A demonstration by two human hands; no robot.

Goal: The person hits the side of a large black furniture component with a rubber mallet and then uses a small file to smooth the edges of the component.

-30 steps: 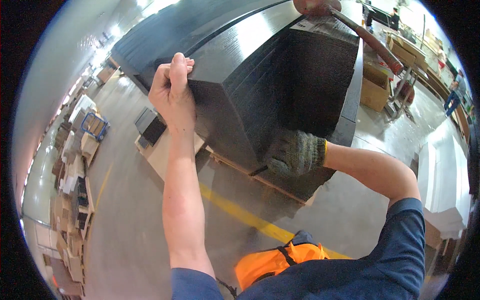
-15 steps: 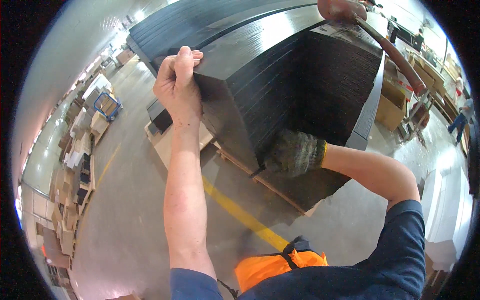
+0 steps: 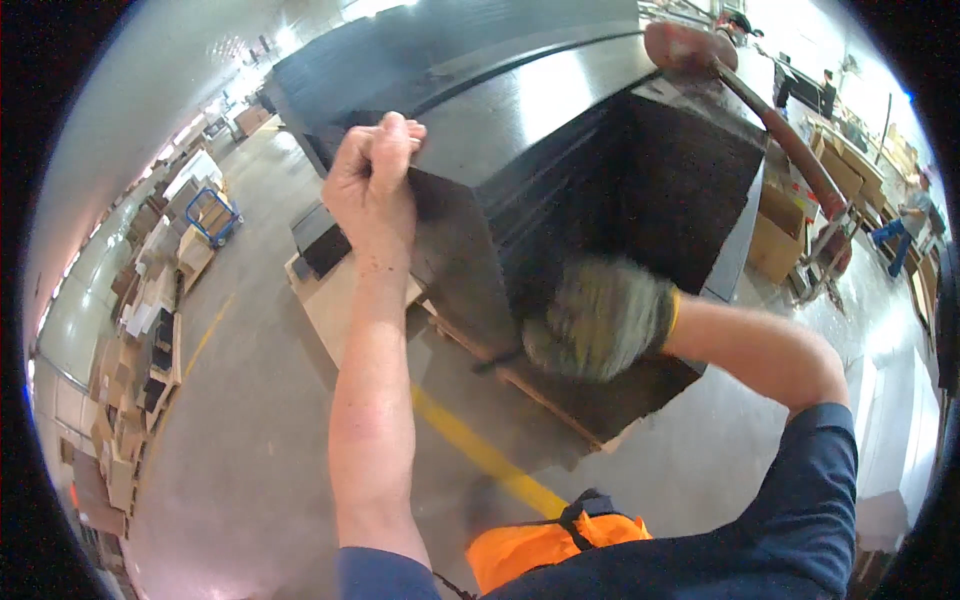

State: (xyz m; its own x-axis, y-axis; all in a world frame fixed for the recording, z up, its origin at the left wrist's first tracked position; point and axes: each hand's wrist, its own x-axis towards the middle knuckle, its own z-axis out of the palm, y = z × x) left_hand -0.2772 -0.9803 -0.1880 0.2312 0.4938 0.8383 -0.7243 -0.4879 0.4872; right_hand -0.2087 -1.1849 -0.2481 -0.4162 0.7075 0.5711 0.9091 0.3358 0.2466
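Observation:
A tall stack of thin black sheets [image 3: 560, 130] stands on a wooden pallet [image 3: 560, 410] in front of me. My bare left hand [image 3: 372, 170] grips the upper corner of one black sheet [image 3: 455, 260] that is pulled away from the stack's side. My right hand [image 3: 598, 318], in a grey knit glove, is blurred and holds the lower edge of the same sheet near the pallet. A red-brown mallet [image 3: 745, 95] lies on top of the stack at the far right.
A yellow floor line [image 3: 480, 450] runs under the pallet. A low pallet with a small dark stack [image 3: 325, 250] sits to the left. Cardboard boxes [image 3: 140, 350] and a blue cart [image 3: 212, 215] line the left wall. More boxes [image 3: 775, 240] and a distant person [image 3: 910, 210] are at right.
My left hand has drawn the sheet's top corner further off the stack. My gloved right hand has shifted along the lower edge and is now blurred with motion.

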